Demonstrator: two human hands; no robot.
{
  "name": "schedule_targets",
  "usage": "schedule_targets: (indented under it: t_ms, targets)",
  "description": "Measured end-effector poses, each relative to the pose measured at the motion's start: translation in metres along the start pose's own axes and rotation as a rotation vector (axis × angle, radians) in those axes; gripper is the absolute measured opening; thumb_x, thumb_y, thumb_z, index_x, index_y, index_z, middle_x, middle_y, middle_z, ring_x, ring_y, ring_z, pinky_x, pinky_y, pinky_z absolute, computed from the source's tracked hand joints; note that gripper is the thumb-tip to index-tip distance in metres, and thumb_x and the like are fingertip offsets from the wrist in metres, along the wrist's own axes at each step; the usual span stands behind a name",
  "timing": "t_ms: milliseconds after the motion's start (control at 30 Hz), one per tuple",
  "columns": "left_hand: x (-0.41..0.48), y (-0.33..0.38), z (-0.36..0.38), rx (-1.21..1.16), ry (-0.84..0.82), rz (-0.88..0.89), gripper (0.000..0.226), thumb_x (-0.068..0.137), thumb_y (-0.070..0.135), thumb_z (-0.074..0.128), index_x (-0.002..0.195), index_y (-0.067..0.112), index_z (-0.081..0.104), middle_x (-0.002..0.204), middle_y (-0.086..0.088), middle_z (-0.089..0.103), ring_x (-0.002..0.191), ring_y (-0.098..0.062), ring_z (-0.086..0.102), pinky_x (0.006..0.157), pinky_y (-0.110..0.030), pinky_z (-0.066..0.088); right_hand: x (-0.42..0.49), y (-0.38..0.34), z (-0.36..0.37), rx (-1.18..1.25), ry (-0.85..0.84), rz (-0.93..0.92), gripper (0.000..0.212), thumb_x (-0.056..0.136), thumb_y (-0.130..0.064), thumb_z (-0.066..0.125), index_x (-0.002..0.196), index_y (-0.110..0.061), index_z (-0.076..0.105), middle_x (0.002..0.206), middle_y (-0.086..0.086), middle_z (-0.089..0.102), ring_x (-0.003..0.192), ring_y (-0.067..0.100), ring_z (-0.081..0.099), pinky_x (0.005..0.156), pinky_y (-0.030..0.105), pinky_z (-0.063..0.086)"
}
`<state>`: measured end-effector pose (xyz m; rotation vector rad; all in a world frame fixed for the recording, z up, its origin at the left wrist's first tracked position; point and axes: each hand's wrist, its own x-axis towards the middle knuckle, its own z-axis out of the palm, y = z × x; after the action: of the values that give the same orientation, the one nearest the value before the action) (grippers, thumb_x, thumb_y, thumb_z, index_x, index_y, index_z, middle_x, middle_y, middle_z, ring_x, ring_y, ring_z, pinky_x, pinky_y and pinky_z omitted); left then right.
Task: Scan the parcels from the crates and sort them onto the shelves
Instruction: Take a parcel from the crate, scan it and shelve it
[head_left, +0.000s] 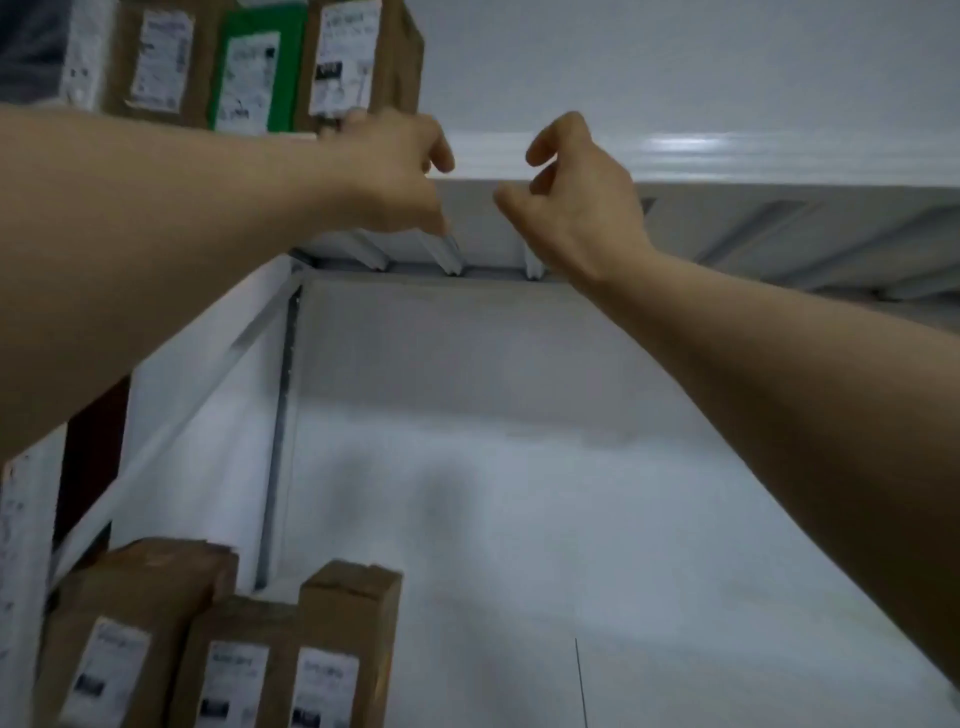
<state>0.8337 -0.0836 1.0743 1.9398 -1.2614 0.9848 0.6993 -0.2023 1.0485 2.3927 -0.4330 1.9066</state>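
Both arms reach up to the white upper shelf (727, 156). My left hand (395, 171) is at the bottom front corner of a brown labelled parcel (363, 57), its fingertips touching the box's lower edge; no grip shows. That parcel stands at the right end of a row with a green parcel (254, 73) and another brown parcel (156, 57). My right hand (576, 197) hovers to the right of it, fingers loosely curled, holding nothing.
On the lower shelf (597, 519) three brown labelled parcels (234, 649) stand upright at the bottom left. A white upright and side panel (208, 395) close the bay on the left. The shelf's white underside ribs (779, 234) run to the right.
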Motion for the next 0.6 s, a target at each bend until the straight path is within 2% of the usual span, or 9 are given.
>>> schedule_targets:
  t_ms: [67,167,267,367,467,600]
  targets:
    - [-0.026,0.018,0.010,-0.024,-0.003,0.001,0.065,0.082,0.037,0.082,0.138,0.027,0.051,0.138,-0.010,0.053,0.127,-0.035,0.047,0.106,-0.051,0.045,-0.035,0.013,-0.017,-0.011,-0.050,0.039,0.041,0.085,-0.043,0.062,0.118,-0.022,0.050,0.098,-0.004,0.062,0.087,0.018,0.062,0.076,0.043,0.057]
    - [-0.066,0.045,0.023,-0.115,-0.082,0.033,0.064,0.084,0.037,0.081,0.139,0.022,0.053,0.140,-0.011,0.053,0.130,-0.035,0.047,0.107,-0.046,0.043,-0.092,0.028,-0.045,-0.078,-0.163,0.111,0.045,0.085,-0.044,0.064,0.123,-0.021,0.052,0.104,-0.004,0.059,0.094,0.019,0.060,0.081,0.039,0.054]
    - [-0.114,0.078,0.039,-0.210,-0.191,0.077,0.063,0.084,0.038,0.081,0.138,0.022,0.054,0.139,-0.009,0.055,0.134,-0.033,0.043,0.110,-0.045,0.039,-0.160,0.038,-0.075,-0.104,-0.272,0.260,0.049,0.085,-0.043,0.067,0.125,-0.021,0.049,0.108,-0.002,0.058,0.091,0.021,0.061,0.076,0.037,0.054]
    - [-0.180,0.108,0.062,-0.323,-0.349,0.109,0.063,0.084,0.036,0.080,0.140,0.026,0.052,0.142,-0.005,0.052,0.135,-0.031,0.042,0.111,-0.046,0.039,-0.238,0.041,-0.110,-0.165,-0.404,0.418,0.055,0.084,-0.043,0.069,0.129,-0.022,0.047,0.114,0.000,0.057,0.089,0.021,0.062,0.076,0.042,0.058]
    - [-0.255,0.134,0.084,-0.413,-0.524,0.136,0.063,0.081,0.042,0.081,0.137,0.030,0.053,0.140,-0.002,0.054,0.134,-0.031,0.043,0.111,-0.051,0.040,-0.317,0.038,-0.151,-0.221,-0.554,0.634,0.061,0.084,-0.043,0.070,0.134,-0.019,0.044,0.123,0.008,0.053,0.083,0.018,0.061,0.069,0.034,0.053]
    - [-0.357,0.161,0.109,-0.406,-0.740,0.138,0.063,0.082,0.044,0.080,0.138,0.032,0.053,0.140,-0.002,0.052,0.136,-0.032,0.035,0.110,-0.048,0.036,-0.421,0.030,-0.205,-0.248,-0.739,0.918,0.070,0.084,-0.044,0.075,0.139,-0.017,0.042,0.129,0.010,0.051,0.099,0.023,0.054,0.076,0.030,0.042]
